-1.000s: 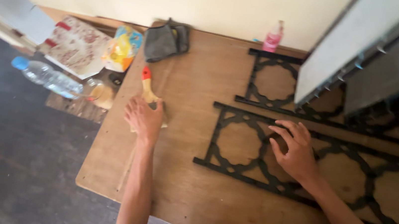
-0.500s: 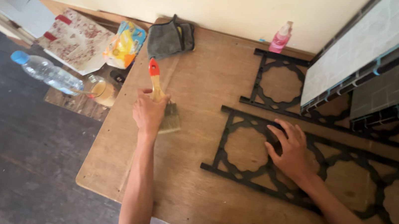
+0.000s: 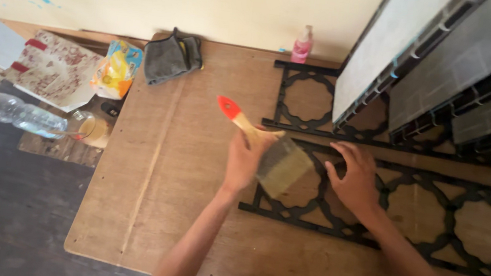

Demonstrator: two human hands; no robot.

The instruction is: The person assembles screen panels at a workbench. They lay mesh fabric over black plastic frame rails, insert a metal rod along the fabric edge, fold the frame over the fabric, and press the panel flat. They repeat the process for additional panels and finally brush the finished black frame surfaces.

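1. The left hand [image 3: 244, 159] is wrapped around the wooden handle of a wide paintbrush [image 3: 263, 146], fingers pressed together on it; it sits near the middle of the view.
2. The paintbrush has an orange-red tip pointing toward 10 o'clock, and its pale bristles lie at 4 o'clock from the hand, over the left end of the black lattice panel [image 3: 433, 221].
3. The right hand [image 3: 356, 180] lies flat on that lattice panel, fingers spread and pointing toward 11 o'clock, just beside the bristles at their 3 o'clock.
4. The lattice panel, with round openings, rests flat on the brown wooden counter [image 3: 188, 211] and runs from the centre toward 4 o'clock.
5. A second lattice panel [image 3: 308, 99] lies at 12 o'clock from the hands, partly under grey boards [image 3: 445, 62] that lean in from 2 o'clock.
6. A pink spray bottle [image 3: 302, 44] stands at the counter's far edge by the wall.
7. A folded grey cloth [image 3: 171, 58] lies at 11 o'clock on the counter's corner.
8. Off the counter at 9 o'clock lie a clear water bottle [image 3: 14, 113] with a blue cap, a yellow packet [image 3: 116, 71] and a red-patterned sack [image 3: 56, 70].
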